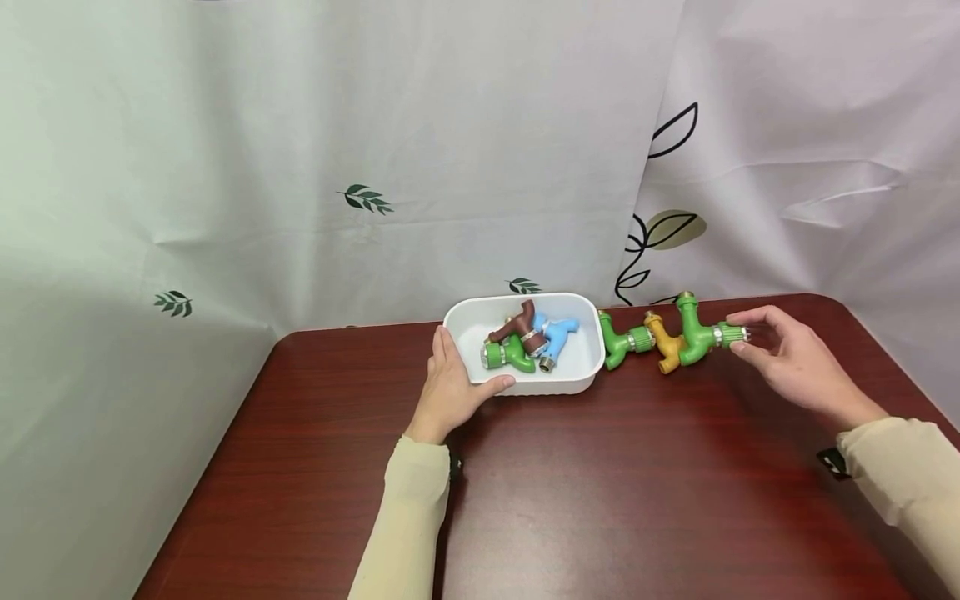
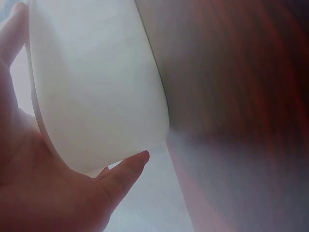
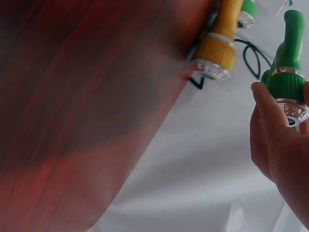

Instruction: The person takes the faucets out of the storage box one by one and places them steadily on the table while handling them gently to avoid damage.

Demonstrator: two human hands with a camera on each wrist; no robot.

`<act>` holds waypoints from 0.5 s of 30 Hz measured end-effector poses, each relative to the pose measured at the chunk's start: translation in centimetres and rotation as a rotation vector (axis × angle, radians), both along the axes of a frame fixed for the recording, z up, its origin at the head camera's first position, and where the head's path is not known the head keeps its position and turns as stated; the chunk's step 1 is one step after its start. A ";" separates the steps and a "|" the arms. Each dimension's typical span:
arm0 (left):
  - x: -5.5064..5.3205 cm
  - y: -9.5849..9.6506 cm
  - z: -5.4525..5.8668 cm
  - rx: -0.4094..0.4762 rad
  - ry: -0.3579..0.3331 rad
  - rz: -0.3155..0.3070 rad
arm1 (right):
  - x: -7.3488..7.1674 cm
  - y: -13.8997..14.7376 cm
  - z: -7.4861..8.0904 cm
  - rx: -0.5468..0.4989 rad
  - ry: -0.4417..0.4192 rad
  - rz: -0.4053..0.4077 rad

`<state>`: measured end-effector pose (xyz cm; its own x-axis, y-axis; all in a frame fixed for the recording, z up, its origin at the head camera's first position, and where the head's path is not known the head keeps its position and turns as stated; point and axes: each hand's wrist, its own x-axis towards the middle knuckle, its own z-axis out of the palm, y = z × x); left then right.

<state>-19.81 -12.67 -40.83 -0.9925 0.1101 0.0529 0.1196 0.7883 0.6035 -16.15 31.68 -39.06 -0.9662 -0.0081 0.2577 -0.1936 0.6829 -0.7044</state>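
Observation:
My left hand point(image 1: 447, 387) rests at the near left corner of a white plastic basin point(image 1: 590, 383), its straight fingers along the left side and its thumb along the front. In the left wrist view the thumb lies against the basin wall point(image 2: 96, 87). Inside the basin lie a brown tap point(image 1: 531, 340), a green tap point(image 1: 517, 354) and a blue tap point(image 1: 558, 333). On the right, my right hand point(image 1: 798, 362) pinches another green tap point(image 1: 697, 333) by its ridged knob, seen also as the green tap point(image 3: 289, 48) in the right wrist view.
A yellow tap point(image 1: 663, 342) lies partly behind the pinched one. Beside the basin's right side lies one more green tap point(image 1: 618, 343). All are near the back edge of the dark red wooden table point(image 1: 600, 483), with a white patterned curtain point(image 1: 480, 167) behind.

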 end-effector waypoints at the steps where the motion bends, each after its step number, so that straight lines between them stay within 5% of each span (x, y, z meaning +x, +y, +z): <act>1: 0.0 0.0 0.0 -0.002 -0.004 0.000 | 0.1 0.2 0.0 0.009 -0.003 -0.007; 15: 0.1 0.2 0.3 -0.003 -0.010 0.001 | 0.1 2.8 -1.6 0.079 -0.012 -0.019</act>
<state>-19.72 -12.44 -40.56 -0.9932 0.1089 0.0421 0.1122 0.7906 0.6020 -16.04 34.44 -40.63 -0.9695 -0.0098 0.2450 -0.1719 0.7397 -0.6506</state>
